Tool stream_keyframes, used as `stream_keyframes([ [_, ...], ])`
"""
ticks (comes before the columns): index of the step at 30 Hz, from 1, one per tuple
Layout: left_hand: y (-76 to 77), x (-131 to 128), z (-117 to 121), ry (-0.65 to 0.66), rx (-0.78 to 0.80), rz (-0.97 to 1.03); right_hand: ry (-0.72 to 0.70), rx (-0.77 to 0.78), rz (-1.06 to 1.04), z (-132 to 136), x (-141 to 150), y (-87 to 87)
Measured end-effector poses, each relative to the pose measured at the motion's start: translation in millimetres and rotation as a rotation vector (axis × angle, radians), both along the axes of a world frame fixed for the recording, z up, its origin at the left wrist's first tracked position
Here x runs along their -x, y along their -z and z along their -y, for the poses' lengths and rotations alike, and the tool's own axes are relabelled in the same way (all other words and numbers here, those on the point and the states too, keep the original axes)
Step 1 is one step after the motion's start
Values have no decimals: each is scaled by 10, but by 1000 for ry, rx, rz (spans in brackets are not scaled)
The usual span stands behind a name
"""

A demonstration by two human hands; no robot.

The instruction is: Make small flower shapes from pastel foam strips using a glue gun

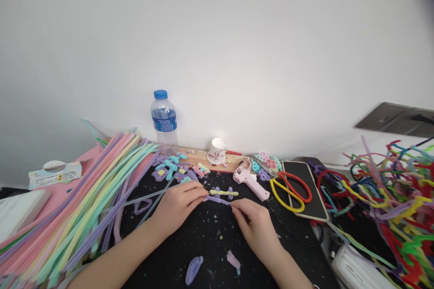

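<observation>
My left hand [179, 203] and my right hand [255, 226] rest on a black mat [210, 244], fingers pinched on the two ends of a short purple pipe cleaner piece [219, 200] that lies between them. Just beyond it sits a small yellow-and-purple pipe cleaner figure [224, 193]. A long grey-purple pipe cleaner [145, 196] runs left from under my left hand.
A thick bundle of pastel pipe cleaners [84, 207] fills the left. Small pipe cleaner flowers [172, 169], a water bottle [164, 119], a paper cup [217, 151], a pink glue gun [249, 179], scissors [290, 187] and a phone [305, 187] lie behind. Tangled bright pipe cleaners [389, 194] crowd the right.
</observation>
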State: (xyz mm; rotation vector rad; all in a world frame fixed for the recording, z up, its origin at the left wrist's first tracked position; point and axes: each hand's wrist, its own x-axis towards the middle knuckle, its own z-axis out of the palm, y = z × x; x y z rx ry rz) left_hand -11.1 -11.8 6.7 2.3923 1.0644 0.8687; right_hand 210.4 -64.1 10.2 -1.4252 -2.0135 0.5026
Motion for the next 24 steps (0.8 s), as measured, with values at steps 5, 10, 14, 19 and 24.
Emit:
stream_keyframes([
  [5,15,-7,14,1,-72,-62,-7,-20,109,14,-1,-26],
  [10,-5,-20,22,24,-66,-89,-18,-36,163,16,-5,-34],
  [14,-8,-26,18,40,-3,-66,-22,-12,192,8,-14,-31],
  [19,-24,-42,4,37,161,109,-31,-7,171,13,-24,-30],
  [24,-52,-66,-5,12,309,322,-46,17,145,13,-11,-40],
])
